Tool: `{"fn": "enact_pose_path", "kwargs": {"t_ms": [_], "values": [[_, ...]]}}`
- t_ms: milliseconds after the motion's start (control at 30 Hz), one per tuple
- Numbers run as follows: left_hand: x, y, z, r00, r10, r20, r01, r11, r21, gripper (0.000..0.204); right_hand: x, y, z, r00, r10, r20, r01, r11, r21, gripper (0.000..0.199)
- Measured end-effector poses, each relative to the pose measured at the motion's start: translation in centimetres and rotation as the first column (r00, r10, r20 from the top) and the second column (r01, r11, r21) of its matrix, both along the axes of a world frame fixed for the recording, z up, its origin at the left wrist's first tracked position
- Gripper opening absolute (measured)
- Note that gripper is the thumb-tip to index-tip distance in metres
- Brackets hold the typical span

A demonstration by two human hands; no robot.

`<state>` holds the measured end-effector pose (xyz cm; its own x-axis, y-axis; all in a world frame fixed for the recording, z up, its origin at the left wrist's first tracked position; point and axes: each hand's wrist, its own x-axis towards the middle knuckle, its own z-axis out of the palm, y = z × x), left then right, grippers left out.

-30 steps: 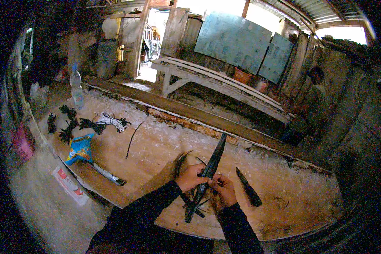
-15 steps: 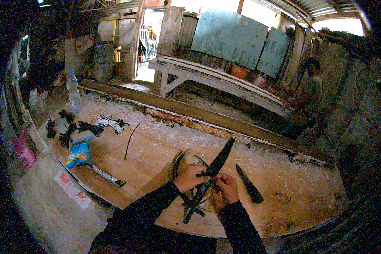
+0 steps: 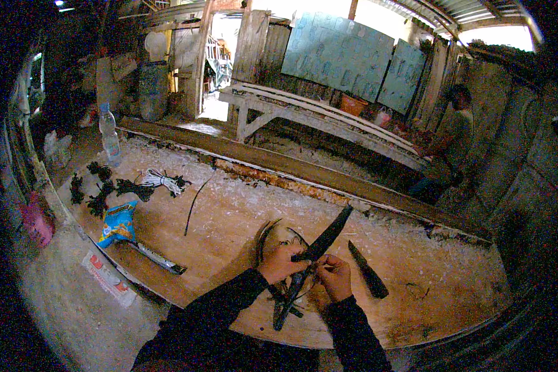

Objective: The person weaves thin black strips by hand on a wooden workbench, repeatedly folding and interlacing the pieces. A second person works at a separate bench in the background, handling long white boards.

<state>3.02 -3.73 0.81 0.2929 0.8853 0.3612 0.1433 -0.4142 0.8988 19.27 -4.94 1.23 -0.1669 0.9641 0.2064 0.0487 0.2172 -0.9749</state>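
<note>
My left hand (image 3: 280, 263) is closed around the middle of a long, dark, blade-shaped piece (image 3: 330, 234). Its broad end points away to the right, and a narrower dark end (image 3: 281, 315) reaches toward me. Right beside it, my right hand (image 3: 335, 277) has thumb and fingertips pinched together; whatever they grip is too small to make out. Thin dark strips (image 3: 261, 240) curl on the table beyond and under my hands. To the right of my hands lies a dark knife (image 3: 369, 271), its tip pointing away.
The wooden table (image 3: 229, 217) holds a blue snack bag (image 3: 119, 223), a dark narrow packet (image 3: 157, 257), black cord bundles (image 3: 99, 198), a white cord bundle (image 3: 161, 180) and a plastic bottle (image 3: 109, 136). Beyond stand a long bench (image 3: 316, 118) and another person (image 3: 449, 142).
Both hands and the blade-shaped piece remain in almost the same place, with only slight finger shifts. The whole view has moved a little.
</note>
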Motion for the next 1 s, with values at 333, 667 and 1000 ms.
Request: {"fn": "enact_pose_path", "kwargs": {"t_ms": [333, 667, 1000], "values": [[-0.1, -0.4, 0.7, 0.994, -0.087, 0.068, 0.101, 0.964, -0.244, 0.019, -0.4, -0.5, 0.6, 1.000, 0.020, -0.008, -0.020, 1.000, -0.009, 0.007], [0.1, 0.1, -0.2, 0.986, -0.158, 0.047, 0.162, 0.982, -0.098, 0.019, -0.2, -0.2, 0.1, 0.994, 0.028, 0.104, -0.045, 0.987, 0.157, 0.010], [0.1, 0.3, -1.4, 0.962, -0.258, 0.088, 0.267, 0.957, -0.115, 0.025, -0.5, -1.0, 0.6, 0.980, -0.078, 0.185, 0.031, 0.969, 0.246, 0.009]]}}
